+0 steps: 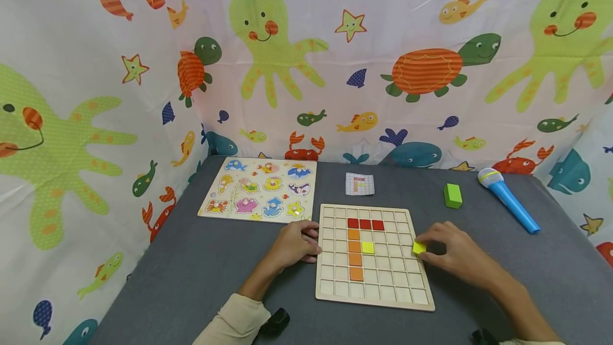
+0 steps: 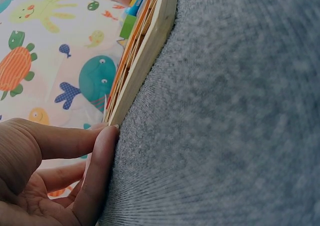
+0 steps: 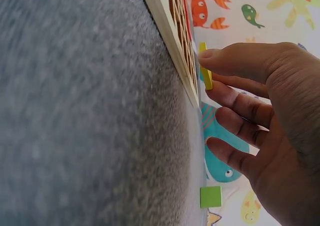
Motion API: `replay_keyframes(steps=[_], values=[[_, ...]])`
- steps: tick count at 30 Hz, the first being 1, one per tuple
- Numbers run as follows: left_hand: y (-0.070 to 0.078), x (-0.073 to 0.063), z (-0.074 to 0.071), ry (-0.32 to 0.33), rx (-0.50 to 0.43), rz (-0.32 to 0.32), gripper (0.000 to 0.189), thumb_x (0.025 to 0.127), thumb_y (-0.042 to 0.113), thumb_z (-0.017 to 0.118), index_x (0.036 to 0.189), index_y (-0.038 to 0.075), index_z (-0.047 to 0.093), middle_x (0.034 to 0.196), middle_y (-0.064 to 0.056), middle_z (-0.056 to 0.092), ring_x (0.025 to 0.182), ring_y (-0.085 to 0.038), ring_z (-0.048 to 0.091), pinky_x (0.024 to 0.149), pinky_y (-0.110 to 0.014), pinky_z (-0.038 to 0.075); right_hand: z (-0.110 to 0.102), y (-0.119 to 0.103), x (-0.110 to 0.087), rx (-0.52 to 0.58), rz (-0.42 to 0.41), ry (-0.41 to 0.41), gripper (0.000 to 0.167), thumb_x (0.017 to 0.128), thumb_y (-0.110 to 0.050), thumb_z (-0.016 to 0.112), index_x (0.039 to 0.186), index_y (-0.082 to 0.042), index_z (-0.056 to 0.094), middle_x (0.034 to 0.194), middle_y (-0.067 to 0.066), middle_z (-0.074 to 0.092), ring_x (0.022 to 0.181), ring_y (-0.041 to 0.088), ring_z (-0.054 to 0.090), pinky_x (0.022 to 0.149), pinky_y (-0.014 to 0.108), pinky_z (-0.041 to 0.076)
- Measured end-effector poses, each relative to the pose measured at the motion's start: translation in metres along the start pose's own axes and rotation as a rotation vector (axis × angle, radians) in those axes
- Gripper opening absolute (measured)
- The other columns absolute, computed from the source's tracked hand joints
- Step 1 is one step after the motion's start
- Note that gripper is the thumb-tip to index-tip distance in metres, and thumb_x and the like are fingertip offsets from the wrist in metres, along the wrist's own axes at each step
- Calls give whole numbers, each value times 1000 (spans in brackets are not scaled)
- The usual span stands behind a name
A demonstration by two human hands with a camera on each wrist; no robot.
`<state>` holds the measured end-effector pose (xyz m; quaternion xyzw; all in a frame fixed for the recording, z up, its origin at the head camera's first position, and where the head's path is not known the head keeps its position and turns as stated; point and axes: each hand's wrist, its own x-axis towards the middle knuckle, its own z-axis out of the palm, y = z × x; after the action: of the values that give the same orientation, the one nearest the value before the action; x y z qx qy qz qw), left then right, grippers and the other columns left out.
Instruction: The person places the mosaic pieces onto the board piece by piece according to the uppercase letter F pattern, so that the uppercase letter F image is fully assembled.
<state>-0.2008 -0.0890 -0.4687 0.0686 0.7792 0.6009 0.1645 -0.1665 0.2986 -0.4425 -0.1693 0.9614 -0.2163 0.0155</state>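
A wooden grid board (image 1: 392,284) lies on the grey table, with red tiles (image 1: 365,224) in a row, a column of orange tiles (image 1: 355,260) below, and one yellow tile (image 1: 367,248) beside that column. My left hand (image 1: 296,244) is at the board's left edge; in the left wrist view its thumb and index finger (image 2: 102,151) pinch the edge. Over the board's right edge, my right hand (image 1: 455,252) pinches another yellow tile (image 3: 206,70) between thumb and fingertips. The right wrist view shows its other fingers spread loosely.
A sea-animal peg puzzle (image 1: 261,188) lies at the back left. Behind the board is a small pattern card (image 1: 359,184). A green block (image 1: 452,196) and a blue toy microphone (image 1: 510,201) are at the back right. A sea-print curtain (image 1: 306,31) hangs behind the table.
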Motion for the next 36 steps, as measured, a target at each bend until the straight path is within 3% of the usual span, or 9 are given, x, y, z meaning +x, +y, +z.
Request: replay_keyframes(steps=[17,26,36], values=[[-3,3,0,-12,-10,9,58,85,-8,79,141,-7,60,115,-17,66,84,-17,71,65,-35,68,10,-18,19,57,-18,-41,30,92,-35,83,117,-19,80,119,2,68,115,27,55,93,55,55],[-3,2,-1,-7,-2,4,59,85,-7,80,141,-6,60,116,-17,65,87,-18,71,65,-35,68,17,-27,30,65,-71,-59,25,93,-32,83,116,-21,81,114,-7,68,111,21,53,88,45,53],[-2,1,-1,-5,0,6,60,85,-7,80,141,-6,60,116,-17,65,89,-18,70,65,-35,68,25,-37,37,39,-140,-64,22,94,-28,81,114,-18,81,112,-9,69,115,22,57,96,52,55]])
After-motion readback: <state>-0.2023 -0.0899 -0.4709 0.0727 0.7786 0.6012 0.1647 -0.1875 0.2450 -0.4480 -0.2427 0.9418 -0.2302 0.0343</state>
